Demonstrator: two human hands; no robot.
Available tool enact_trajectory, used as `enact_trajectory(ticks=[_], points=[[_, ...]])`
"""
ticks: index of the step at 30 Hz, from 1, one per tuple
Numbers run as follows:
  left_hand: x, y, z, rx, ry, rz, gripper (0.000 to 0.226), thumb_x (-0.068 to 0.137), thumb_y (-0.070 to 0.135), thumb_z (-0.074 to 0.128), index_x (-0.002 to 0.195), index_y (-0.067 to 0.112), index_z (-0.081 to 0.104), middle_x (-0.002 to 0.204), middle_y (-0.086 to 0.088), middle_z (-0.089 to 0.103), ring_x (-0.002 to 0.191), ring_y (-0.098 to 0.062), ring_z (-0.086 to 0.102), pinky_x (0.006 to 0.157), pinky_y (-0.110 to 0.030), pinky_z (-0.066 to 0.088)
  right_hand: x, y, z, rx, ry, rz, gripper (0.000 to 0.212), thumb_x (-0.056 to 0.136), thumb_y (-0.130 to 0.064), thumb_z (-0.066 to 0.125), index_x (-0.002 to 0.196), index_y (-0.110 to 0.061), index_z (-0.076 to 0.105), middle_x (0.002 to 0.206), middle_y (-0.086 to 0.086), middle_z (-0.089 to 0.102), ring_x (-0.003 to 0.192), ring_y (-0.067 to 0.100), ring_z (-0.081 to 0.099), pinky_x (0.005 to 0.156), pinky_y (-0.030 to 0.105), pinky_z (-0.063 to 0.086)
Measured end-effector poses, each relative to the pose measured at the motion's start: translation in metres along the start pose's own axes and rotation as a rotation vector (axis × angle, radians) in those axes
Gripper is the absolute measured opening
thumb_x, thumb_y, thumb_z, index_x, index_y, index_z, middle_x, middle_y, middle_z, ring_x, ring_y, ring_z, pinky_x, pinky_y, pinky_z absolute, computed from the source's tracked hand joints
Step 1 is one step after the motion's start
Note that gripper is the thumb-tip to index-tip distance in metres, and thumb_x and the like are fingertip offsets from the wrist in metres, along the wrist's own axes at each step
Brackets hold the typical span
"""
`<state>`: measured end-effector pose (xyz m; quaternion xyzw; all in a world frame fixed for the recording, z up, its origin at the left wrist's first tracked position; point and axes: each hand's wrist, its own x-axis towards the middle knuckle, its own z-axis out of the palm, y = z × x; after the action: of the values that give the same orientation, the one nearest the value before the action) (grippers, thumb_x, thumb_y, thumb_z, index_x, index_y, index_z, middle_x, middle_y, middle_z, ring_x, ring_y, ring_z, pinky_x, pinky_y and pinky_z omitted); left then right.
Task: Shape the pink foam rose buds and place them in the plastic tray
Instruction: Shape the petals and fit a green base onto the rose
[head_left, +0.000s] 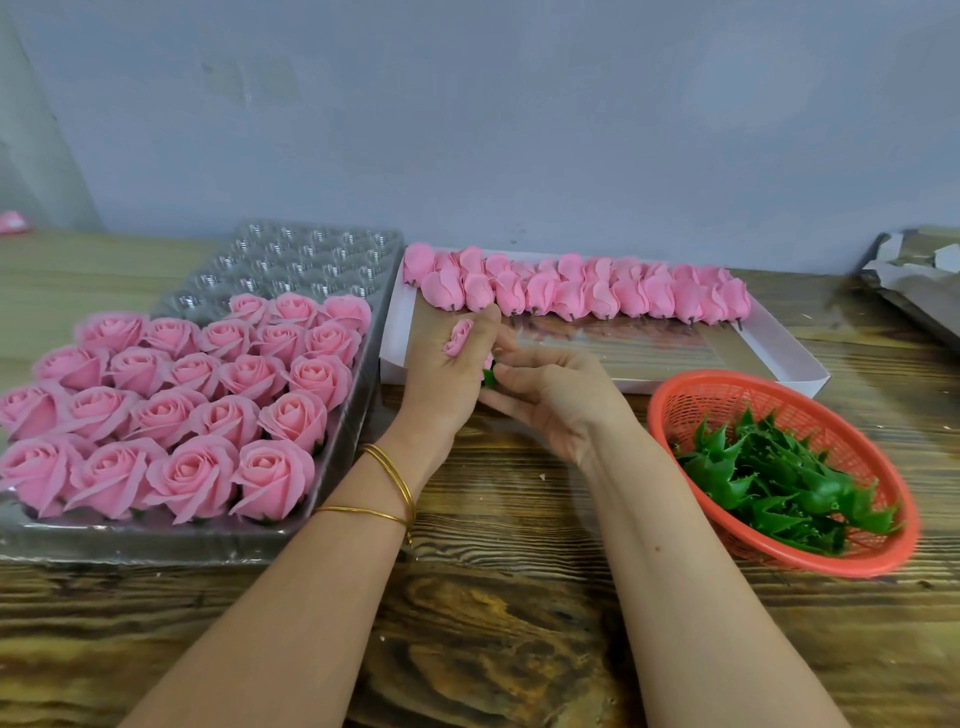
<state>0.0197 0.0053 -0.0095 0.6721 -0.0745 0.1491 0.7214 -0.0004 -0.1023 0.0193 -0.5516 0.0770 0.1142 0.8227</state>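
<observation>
Two hands (441, 384), one tray (291, 260), one box (789, 358), one basket (670, 400), one held bud (460, 335), about 22 opened roses (272, 478).

wall (519, 104): plain grey | table (493, 649): dark-grained wood

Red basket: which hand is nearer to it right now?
Right. The right hand, pinching a green sepal, sits just left of the red basket; the left hand lies farther left, holding a pink bud.

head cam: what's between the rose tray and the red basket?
Head view: both forearms cross the wooden table there. The left hand holds a pink bud; the right hand pinches its green base. Nothing else between tray and basket.
</observation>
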Motion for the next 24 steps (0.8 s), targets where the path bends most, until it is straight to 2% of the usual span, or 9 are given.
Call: enact_trajectory(ticks=[5, 9, 12, 15, 20, 24], points=[[0.0023, -0.0030, -0.0003, 0.008, 0.003, 0.001, 0.040, 0.094, 0.039, 0.052, 0.071, 0.009, 0.065, 0.083, -0.007, 0.069, 0.085, -0.016, 0.066, 0.074, -0.015, 0.049, -0.0002, 0.0014, 0.0014, 0.022, -0.009, -0.012, 0.023, 0.086, 0.023, 0.051, 0.077, 0.005, 0.062, 0.081, 0.015, 0.066, 0.077, 0.023, 0.067, 0.077, 0.034, 0.059], [0.0023, -0.0021, 0.0017, -0.009, 0.000, 0.004, 0.040, 0.093, 0.038, 0.052, 0.060, 0.022, 0.067, 0.080, -0.002, 0.071, 0.081, -0.007, 0.066, 0.072, -0.012, 0.048, 0.0007, 0.0028, 0.0014, -0.039, 0.032, -0.026, 0.022, 0.086, 0.022, 0.051, 0.082, 0.003, 0.061, 0.083, 0.017, 0.063, 0.084, 0.028, 0.065, 0.088, 0.042, 0.056], [0.0022, -0.0011, 0.0017, -0.012, 0.014, -0.016, 0.040, 0.091, 0.039, 0.052, 0.059, 0.021, 0.067, 0.081, -0.005, 0.070, 0.080, -0.007, 0.065, 0.070, -0.011, 0.048, 0.0006, 0.0029, 0.0020, -0.116, 0.041, -0.013, 0.023, 0.087, 0.018, 0.053, 0.086, -0.002, 0.064, 0.088, 0.015, 0.064, 0.090, 0.029, 0.065, 0.094, 0.047, 0.053], [0.0012, 0.0001, 0.0010, -0.012, 0.013, -0.024, 0.038, 0.096, 0.032, 0.054, 0.064, 0.015, 0.068, 0.083, -0.006, 0.071, 0.081, -0.008, 0.065, 0.071, -0.013, 0.048, 0.0014, 0.0032, 0.0025, -0.121, 0.033, -0.003, 0.022, 0.088, 0.018, 0.052, 0.091, -0.001, 0.064, 0.091, 0.015, 0.063, 0.082, 0.025, 0.064, 0.094, 0.043, 0.053], [0.0007, 0.0026, 0.0009, -0.011, 0.010, -0.045, 0.037, 0.097, 0.029, 0.054, 0.065, 0.017, 0.067, 0.083, -0.001, 0.072, 0.082, -0.009, 0.065, 0.077, -0.021, 0.050, 0.0042, 0.0039, 0.0021, -0.060, 0.022, 0.025, 0.022, 0.088, 0.019, 0.051, 0.104, 0.008, 0.063, 0.106, 0.022, 0.064, 0.090, 0.028, 0.066, 0.084, 0.034, 0.057], [0.0005, 0.0030, 0.0001, -0.016, 0.007, -0.014, 0.037, 0.098, 0.028, 0.053, 0.065, 0.017, 0.066, 0.079, 0.000, 0.070, 0.080, -0.008, 0.065, 0.075, -0.018, 0.051, 0.0010, 0.0022, 0.0028, -0.041, 0.007, 0.037, 0.018, 0.088, 0.020, 0.051, 0.093, 0.009, 0.064, 0.098, 0.022, 0.065, 0.085, 0.029, 0.067, 0.086, 0.037, 0.057]])
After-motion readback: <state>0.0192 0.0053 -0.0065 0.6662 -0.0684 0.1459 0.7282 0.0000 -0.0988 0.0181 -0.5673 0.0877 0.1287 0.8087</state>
